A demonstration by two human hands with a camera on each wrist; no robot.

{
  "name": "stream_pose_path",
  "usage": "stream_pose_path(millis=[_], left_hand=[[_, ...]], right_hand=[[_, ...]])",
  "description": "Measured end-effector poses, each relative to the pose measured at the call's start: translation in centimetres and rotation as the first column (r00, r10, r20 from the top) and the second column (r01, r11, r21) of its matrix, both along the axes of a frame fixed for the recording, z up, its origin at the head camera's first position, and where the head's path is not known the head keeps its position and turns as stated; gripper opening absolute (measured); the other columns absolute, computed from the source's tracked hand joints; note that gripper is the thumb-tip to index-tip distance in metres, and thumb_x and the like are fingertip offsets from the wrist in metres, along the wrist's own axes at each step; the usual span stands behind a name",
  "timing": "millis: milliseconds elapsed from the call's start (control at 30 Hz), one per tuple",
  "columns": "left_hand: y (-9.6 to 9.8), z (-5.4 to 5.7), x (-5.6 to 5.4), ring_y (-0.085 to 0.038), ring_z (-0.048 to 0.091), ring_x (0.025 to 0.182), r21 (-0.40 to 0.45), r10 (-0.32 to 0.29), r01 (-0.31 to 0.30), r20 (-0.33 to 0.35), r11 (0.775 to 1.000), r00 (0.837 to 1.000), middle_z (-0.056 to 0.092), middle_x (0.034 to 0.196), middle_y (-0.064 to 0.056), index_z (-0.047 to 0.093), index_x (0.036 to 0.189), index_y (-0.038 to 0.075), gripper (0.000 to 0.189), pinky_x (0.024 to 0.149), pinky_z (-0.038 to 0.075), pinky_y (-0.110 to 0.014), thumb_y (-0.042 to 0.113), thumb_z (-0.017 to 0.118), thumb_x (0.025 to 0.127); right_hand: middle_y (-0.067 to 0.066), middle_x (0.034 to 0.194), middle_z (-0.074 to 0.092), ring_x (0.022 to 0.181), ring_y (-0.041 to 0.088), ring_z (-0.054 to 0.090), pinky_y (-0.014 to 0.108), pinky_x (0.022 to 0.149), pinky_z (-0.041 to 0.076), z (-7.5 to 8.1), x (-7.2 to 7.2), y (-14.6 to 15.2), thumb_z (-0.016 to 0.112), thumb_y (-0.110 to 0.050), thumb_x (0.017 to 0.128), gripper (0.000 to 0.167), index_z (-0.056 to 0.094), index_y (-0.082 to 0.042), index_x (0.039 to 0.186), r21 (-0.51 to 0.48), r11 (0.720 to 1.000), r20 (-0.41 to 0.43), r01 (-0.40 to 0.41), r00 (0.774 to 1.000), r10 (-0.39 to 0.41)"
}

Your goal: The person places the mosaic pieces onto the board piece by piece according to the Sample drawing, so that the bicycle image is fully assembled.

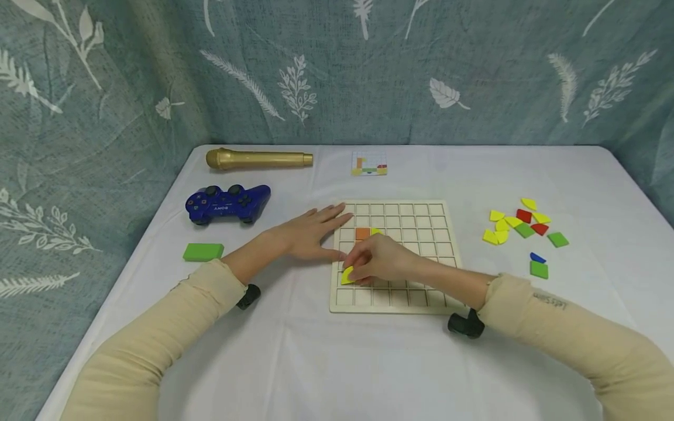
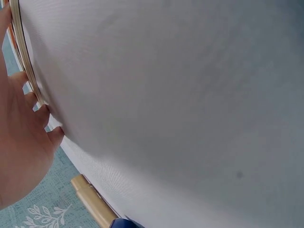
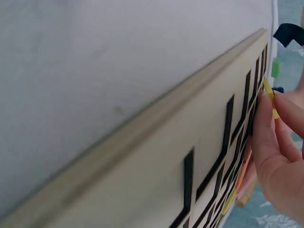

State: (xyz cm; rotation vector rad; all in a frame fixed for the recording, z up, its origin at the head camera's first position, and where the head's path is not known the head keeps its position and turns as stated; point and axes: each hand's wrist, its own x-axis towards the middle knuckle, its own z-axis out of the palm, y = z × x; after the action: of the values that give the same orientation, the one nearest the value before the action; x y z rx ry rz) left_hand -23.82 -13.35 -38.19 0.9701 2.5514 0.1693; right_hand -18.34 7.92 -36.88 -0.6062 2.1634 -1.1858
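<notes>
The right hand [image 1: 381,260] pinches a yellow piece [image 1: 347,275] between curled fingertips and holds it over a cell near the left edge of the board [image 1: 421,304], low enough, it seems, to seat it in the grid. The left hand [image 1: 310,234] lies flat, fingers straight and holding nothing, against the board's left rim, apparently to keep it from sliding; the left wrist view shows the fingertips [image 2: 45,114] at that rim. An orange piece [image 1: 362,234] already sits in a cell just beyond the right hand. Loose pieces [image 1: 518,225] lie well apart on the right, none in the way. To the left lie a green block [image 1: 203,252] and a blue controller [image 1: 227,204]; farther off, a gold microphone [image 1: 258,159] and a pattern card [image 1: 369,164].
</notes>
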Motion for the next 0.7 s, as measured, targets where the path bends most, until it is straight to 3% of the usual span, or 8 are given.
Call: stream_pose_path(millis=[133,700], left_hand=[[0.03,0.13,-0.01,-0.022,-0.001,0.144,-0.003,0.0,0.0,-0.004,1.0,1.0,-0.006,0.159,-0.002,0.006,0.155,0.019,0.089,0.114,0.005,-0.046,0.064,0.047,0.09],[0.05,0.18,-0.07,-0.023,-0.002,0.144,-0.016,-0.009,0.009,0.004,1.0,1.0,-0.006,0.159,-0.004,0.005,0.155,0.017,0.09,0.114,0.005,-0.046,0.063,0.048,0.091]], right_hand=[[0.0,0.069,0.064,0.061,0.014,0.062,0.024,0.06,0.051,-0.06,0.11,-0.23,0.074,-0.003,0.083,0.011,0.071,-0.004,0.093,0.027,0.999,-0.067,-0.021,0.998,0.022],[-0.002,0.067,0.063,0.057,0.011,0.058,0.021,0.054,0.046,0.21,0.18,-0.85,0.074,-0.006,0.083,0.008,0.071,-0.004,0.09,0.097,0.993,-0.147,-0.063,0.986,0.077]])
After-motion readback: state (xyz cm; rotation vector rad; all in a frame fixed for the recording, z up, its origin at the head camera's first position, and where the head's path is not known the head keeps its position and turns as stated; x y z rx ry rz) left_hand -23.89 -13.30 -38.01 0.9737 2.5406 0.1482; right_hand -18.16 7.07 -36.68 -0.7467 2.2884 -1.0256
